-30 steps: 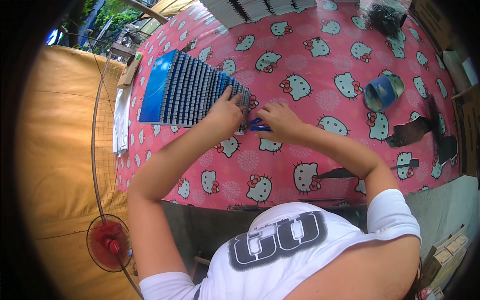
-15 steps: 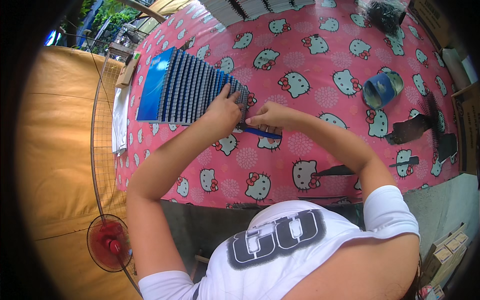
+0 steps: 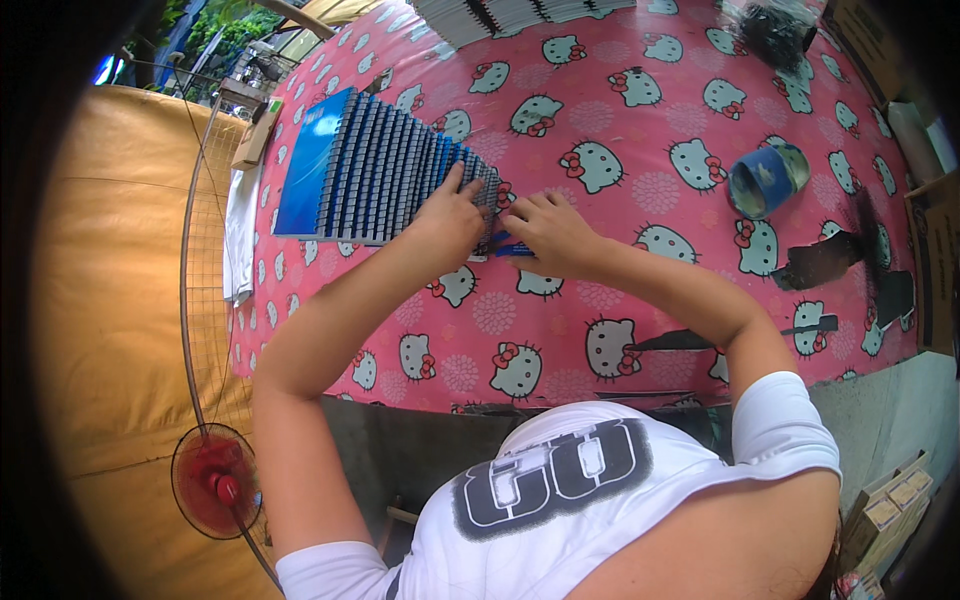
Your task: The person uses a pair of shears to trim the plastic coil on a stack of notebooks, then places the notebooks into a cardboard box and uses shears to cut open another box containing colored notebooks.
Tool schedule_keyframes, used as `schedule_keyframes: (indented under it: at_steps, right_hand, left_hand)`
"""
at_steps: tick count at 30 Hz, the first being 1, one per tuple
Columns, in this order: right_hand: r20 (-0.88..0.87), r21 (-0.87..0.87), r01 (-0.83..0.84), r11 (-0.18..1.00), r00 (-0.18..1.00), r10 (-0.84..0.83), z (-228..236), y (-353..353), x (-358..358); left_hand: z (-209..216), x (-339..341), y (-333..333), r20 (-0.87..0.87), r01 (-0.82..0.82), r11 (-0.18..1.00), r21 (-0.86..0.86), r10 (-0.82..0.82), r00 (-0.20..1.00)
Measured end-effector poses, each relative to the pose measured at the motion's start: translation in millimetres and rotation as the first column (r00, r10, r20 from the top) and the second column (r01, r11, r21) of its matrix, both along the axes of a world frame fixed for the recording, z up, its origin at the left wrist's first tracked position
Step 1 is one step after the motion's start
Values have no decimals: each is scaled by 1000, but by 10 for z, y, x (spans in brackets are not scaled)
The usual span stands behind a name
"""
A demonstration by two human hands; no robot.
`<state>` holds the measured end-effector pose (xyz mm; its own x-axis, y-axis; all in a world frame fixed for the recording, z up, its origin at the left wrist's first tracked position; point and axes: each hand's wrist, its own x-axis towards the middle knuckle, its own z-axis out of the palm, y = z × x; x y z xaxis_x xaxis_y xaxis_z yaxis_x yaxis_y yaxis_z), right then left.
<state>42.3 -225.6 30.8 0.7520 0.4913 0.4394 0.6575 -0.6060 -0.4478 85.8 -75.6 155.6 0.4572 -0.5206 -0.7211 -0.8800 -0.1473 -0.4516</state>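
A row of blue spiral notebooks [image 3: 310, 180] lies overlapped like a fan on the pink table, their wire coils side by side. My left hand [image 3: 452, 222] rests on the right end of the row, index and middle fingers stretched apart over the last coils; its thumb is hidden. Close beside it, my right hand [image 3: 548, 232] is curled around blue-handled pliers [image 3: 513, 250] at the lower corner of the end notebook. Two blue grips show below the fingers. The jaws are hidden, so I cannot tell whether they touch the wire.
A blue roll-shaped container [image 3: 768, 182] lies to the right on the pink tablecloth [image 3: 600, 290]. White spiral-bound stacks [image 3: 520, 18] stand at the far edge, near a black bundle in clear plastic [image 3: 775, 35]. Cardboard boxes [image 3: 935, 260] line the right side; a red fan [image 3: 215, 480] stands lower left.
My right hand has turned and opened its fingers slightly around the pliers, whose blue grips swung left toward the notebook corner. My left hand stays on the row.
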Motion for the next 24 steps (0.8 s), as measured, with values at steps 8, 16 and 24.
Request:
schedule_keyframes:
  at_steps: [8,16,24]
  right_hand:
    - [-900,234,5,972,380,215,337,-109,293]
    - [-115,-41,-8,999,993,3,0,-140,-29]
    - [-56,39,-45,998,997,47,-49,-50,26]
  left_hand:
    - [-123,12,84,-31,-75,978,-194,70,997]
    - [-103,7,-104,-4,-50,999,21,50,999]
    - [-10,-9,-129,-10,-62,998,32,63,998]
